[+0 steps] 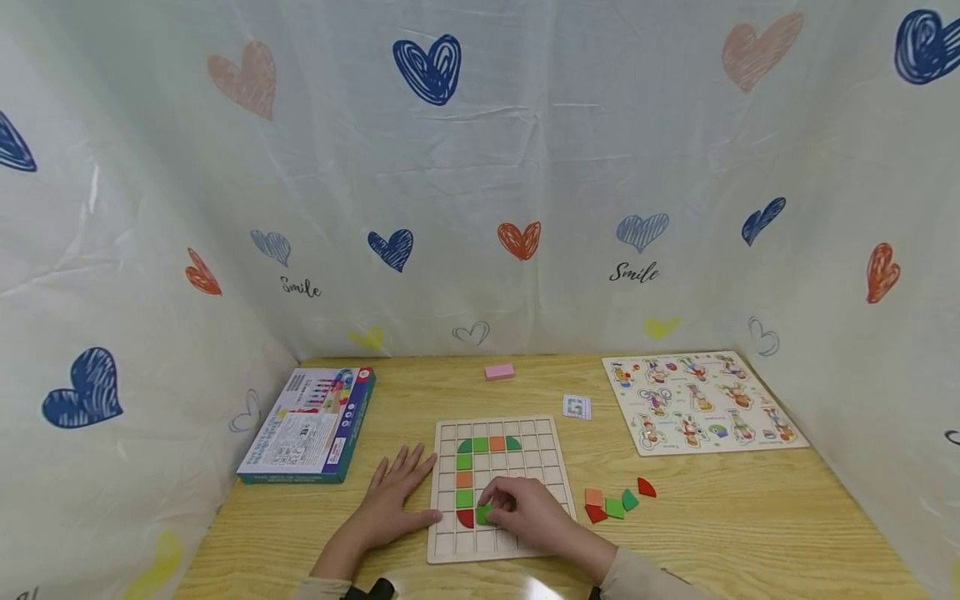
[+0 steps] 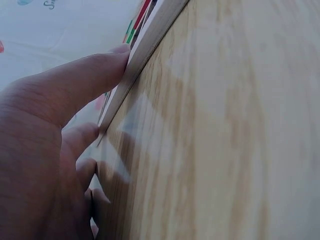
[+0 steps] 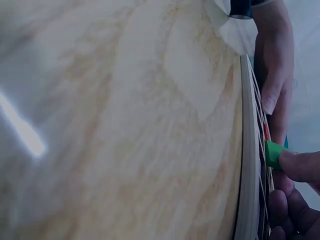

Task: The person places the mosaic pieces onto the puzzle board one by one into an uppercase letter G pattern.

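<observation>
Grid board (image 1: 529, 461), pale wood, ruled in square cells, lying flat on the desk (image 1: 720, 517) in front of the person. Green square tile (image 1: 483, 515), one, over the board's lower left part, just right of the red quarter-round tile (image 1: 465, 518); pinched between thumb and fingers of the right hand (image 1: 528, 510); whether it is seated in a cell cannot be told. Left hand (image 1: 390, 504): palm down on the desk, fingers spread wide, thumb touching the board's left edge. Set on the board, upper row from left: dark green rounded tile (image 1: 465, 446), green square, orange square (image 1: 497, 443), second dark green rounded tile (image 1: 513, 443); below the first, in a column: green, orange and green squares, then the red quarter-round. Loose on the desk, right of the board: five tiles (image 1: 614, 507), being an orange square, a green square, a dark green piece and two red pieces. Beyond the board: pink block (image 1: 499, 372) and small printed card (image 1: 577, 407). Far right: picture board (image 1: 701, 398) with printed figures. Far left: flat box (image 1: 303, 429). Behind: white sheet (image 1: 480, 167) printed with hearts and "Smile".
</observation>
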Demonstrator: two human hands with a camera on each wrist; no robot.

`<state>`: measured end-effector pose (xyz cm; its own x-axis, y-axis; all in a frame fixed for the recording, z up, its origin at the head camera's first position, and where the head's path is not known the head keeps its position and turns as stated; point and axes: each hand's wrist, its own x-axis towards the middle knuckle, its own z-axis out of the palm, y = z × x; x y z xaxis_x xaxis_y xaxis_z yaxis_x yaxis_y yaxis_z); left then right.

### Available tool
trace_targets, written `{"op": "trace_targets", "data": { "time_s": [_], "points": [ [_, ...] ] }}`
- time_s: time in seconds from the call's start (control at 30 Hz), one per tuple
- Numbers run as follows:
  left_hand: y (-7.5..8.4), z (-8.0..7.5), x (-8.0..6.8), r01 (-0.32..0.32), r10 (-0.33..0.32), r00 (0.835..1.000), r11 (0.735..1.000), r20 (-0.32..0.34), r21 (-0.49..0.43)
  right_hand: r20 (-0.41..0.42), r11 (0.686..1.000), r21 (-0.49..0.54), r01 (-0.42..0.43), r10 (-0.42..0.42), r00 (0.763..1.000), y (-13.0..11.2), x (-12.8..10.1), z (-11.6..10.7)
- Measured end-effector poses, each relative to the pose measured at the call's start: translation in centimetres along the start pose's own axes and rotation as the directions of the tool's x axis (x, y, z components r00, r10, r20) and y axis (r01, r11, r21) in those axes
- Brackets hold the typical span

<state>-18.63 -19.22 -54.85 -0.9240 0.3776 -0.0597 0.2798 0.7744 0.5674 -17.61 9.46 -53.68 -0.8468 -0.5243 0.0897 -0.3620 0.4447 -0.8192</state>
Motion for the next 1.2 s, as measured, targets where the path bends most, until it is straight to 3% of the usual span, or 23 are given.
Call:
{"op": "trace_targets", "data": {
  "time_s": [0.33,0.5,0.7,0.9,1.2],
  "points": [
    [0.0,0.0,0.1,0.004,-0.004,1.0,1.0,0.0,-0.002,0.026,0.979,-0.203,0.008,-0.003,1.0,-0.5,0.3,0.3],
    [-0.1,0.0,0.1,0.003,-0.003,1.0,1.0,-0.004,-0.001,0.027,0.971,-0.238,0.013,-0.007,1.0,-0.5,0.1,0.4],
    [0.0,0.0,0.1,0.0,0.0,1.0,1.0,-0.005,-0.003,0.033,0.973,-0.231,0.03,-0.023,0.999,-0.4,-0.1,0.1],
    [0.0,0.1,0.1,-0.011,0.011,1.0,1.0,-0.011,0.003,0.04,0.989,-0.143,0.044,-0.038,0.998,0.2,-0.7,-0.8],
    [-0.2,0.2,0.1,-0.009,0.009,1.0,1.0,-0.001,0.009,-0.037,0.993,-0.112,-0.041,0.037,0.999,1.9,-2.5,-3.7]
  ]
}}
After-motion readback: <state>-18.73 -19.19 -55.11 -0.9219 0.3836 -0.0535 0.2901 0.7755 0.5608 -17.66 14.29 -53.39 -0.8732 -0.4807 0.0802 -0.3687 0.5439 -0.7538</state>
